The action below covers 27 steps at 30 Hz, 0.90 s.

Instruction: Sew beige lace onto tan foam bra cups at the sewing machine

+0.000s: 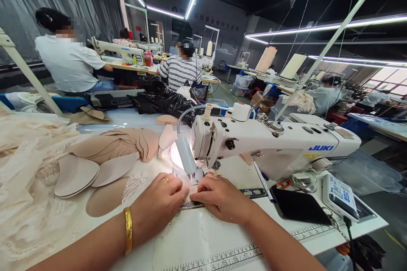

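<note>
Garment factory floor, rows of sewing machines [273,142], seated workers [68,61]

Viewpoint: head-worn, above the sewing table [222,245].
Facing: forward and down, towards the sewing machine [273,144].
Nearness: close over both hands; workshop rows recede behind.

A smooth, glossy white enamelled housing is shown on the sewing machine [273,142]. Matt beige moulded foam is seen in the bra cups [76,173]. Rough cream lace fabric [22,165] lies at 9 o'clock. The phone [299,206] face is glossy black glass.
</note>
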Each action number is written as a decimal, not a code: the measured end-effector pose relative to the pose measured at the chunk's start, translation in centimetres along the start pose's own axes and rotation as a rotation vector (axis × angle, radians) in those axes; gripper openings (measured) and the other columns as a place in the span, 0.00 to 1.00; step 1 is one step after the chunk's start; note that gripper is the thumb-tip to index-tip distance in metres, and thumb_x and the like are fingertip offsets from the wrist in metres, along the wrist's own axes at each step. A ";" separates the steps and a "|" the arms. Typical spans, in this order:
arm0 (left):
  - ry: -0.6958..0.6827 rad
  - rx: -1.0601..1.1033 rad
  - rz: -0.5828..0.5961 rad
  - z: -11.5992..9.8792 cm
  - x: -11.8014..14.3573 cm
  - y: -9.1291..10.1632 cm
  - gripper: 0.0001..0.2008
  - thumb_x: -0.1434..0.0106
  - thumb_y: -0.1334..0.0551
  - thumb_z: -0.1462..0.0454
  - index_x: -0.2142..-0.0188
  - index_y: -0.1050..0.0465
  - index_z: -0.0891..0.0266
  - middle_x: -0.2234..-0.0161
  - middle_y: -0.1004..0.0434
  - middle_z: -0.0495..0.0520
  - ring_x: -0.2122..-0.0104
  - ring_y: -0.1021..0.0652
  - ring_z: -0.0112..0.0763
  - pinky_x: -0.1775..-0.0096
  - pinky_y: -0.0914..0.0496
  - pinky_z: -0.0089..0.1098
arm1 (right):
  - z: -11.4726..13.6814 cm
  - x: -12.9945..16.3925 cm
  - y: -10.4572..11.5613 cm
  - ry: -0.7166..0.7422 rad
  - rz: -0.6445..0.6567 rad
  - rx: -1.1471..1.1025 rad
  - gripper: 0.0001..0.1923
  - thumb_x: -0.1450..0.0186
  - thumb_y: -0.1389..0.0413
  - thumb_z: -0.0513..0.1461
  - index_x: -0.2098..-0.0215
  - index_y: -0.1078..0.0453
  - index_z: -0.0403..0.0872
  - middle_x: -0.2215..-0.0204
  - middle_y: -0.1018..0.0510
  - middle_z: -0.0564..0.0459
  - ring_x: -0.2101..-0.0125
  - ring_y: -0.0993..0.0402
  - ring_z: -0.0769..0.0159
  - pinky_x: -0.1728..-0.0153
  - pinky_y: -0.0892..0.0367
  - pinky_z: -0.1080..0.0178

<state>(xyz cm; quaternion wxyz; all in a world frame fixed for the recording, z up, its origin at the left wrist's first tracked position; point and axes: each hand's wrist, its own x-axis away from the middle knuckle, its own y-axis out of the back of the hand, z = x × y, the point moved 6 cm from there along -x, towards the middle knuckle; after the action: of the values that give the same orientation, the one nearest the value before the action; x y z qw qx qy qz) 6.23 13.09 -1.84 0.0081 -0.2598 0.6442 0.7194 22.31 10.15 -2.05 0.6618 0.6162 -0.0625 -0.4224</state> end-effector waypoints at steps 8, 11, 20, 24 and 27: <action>-0.027 0.133 -0.108 0.4 0.4 -1.1 0.11 0.28 0.49 0.72 0.58 0.29 0.61 0.62 0.23 0.54 0.61 0.27 0.39 0.55 0.37 0.46 | 0.0 -0.1 -0.3 -0.079 0.022 -0.002 0.15 0.26 0.49 0.33 0.45 0.27 0.50 0.63 0.22 0.49 0.64 0.31 0.61 0.62 0.33 0.60; -0.026 0.156 -0.134 0.6 0.3 -1.2 0.11 0.27 0.49 0.71 0.56 0.28 0.61 0.58 0.20 0.55 0.59 0.25 0.40 0.54 0.38 0.47 | -0.2 -0.1 -0.6 -0.101 0.014 0.012 0.15 0.27 0.48 0.32 0.46 0.27 0.49 0.62 0.23 0.50 0.65 0.31 0.61 0.61 0.33 0.59; -0.048 0.145 -0.218 1.4 -0.7 -1.0 0.11 0.27 0.47 0.71 0.60 0.27 0.60 0.59 0.18 0.53 0.67 0.26 0.36 0.59 0.37 0.43 | -1.1 0.0 -1.1 -0.159 -0.004 0.023 0.16 0.28 0.49 0.32 0.45 0.27 0.50 0.63 0.24 0.49 0.63 0.29 0.59 0.67 0.36 0.61; -0.072 0.122 -0.210 1.9 -1.3 -0.8 0.10 0.28 0.46 0.71 0.58 0.27 0.60 0.57 0.16 0.52 0.68 0.26 0.36 0.56 0.38 0.44 | -1.5 0.0 -1.4 -0.197 -0.009 0.054 0.17 0.28 0.49 0.32 0.45 0.27 0.50 0.62 0.23 0.50 0.67 0.30 0.62 0.69 0.38 0.61; -0.080 0.098 -0.190 2.1 -1.7 -0.6 0.10 0.29 0.46 0.70 0.59 0.27 0.59 0.59 0.16 0.51 0.69 0.26 0.37 0.57 0.38 0.44 | -1.7 -0.1 -1.5 -0.219 -0.021 0.065 0.18 0.29 0.50 0.31 0.46 0.26 0.49 0.62 0.23 0.50 0.71 0.30 0.64 0.69 0.38 0.61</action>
<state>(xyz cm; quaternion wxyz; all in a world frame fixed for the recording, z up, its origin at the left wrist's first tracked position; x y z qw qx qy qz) 7.13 15.72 -1.71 0.1146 -0.2902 0.6500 0.6929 22.59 11.66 -3.69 0.6262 0.5883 -0.1418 -0.4917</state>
